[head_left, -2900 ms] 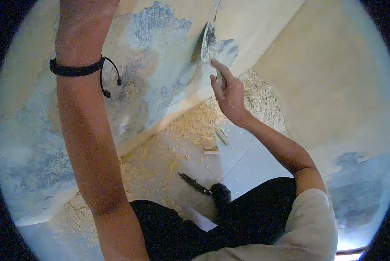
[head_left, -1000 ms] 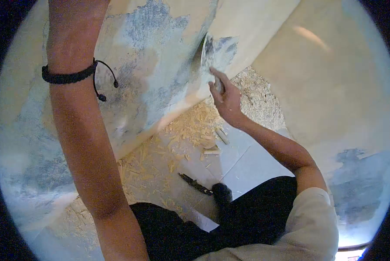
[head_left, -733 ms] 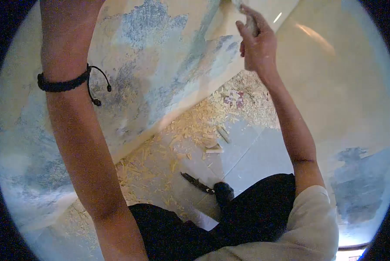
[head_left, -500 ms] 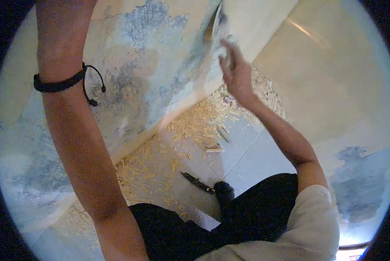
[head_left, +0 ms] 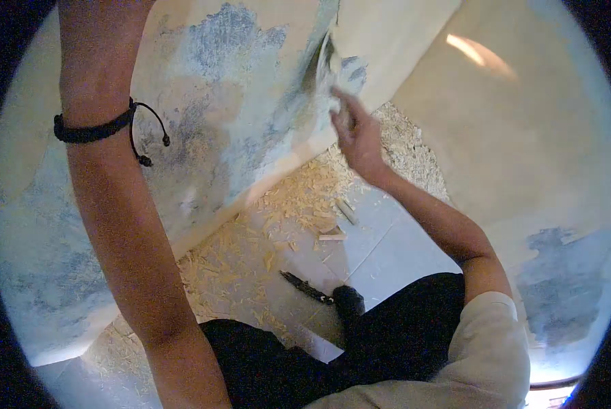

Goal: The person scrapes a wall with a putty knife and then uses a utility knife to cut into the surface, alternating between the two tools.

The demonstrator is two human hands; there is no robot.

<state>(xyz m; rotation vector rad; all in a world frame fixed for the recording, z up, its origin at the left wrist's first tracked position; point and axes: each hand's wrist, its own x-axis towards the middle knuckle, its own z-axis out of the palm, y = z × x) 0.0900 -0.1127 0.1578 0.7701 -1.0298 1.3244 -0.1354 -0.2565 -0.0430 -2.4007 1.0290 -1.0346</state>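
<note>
My right hand (head_left: pixel 357 140) is beside a loose, peeling flap (head_left: pixel 327 65) on the mottled blue and cream wall (head_left: pixel 210 129). Its thumb and fingertips come together at the flap's lower end, blurred, and what they pinch is too small to make out. A dark gap shows behind the flap, along its upper left side. My left arm (head_left: pixel 115 204), with a black braided bracelet (head_left: pixel 94 129) at the wrist, reaches up along the left side. The left hand itself is past the top edge of the picture.
Yellowish flakes and shavings (head_left: pixel 305 191) lie over the grey floor tiles (head_left: pixel 380 235), below the wall's base. A dark narrow tool-like object (head_left: pixel 305 286) rests near my foot (head_left: pixel 348 300). A second wall (head_left: pixel 503 150) rises at the right.
My right hand has moved down and slightly left. The flap has shifted left with its lower end lower, and a blue-grey patch now shows to its right.
</note>
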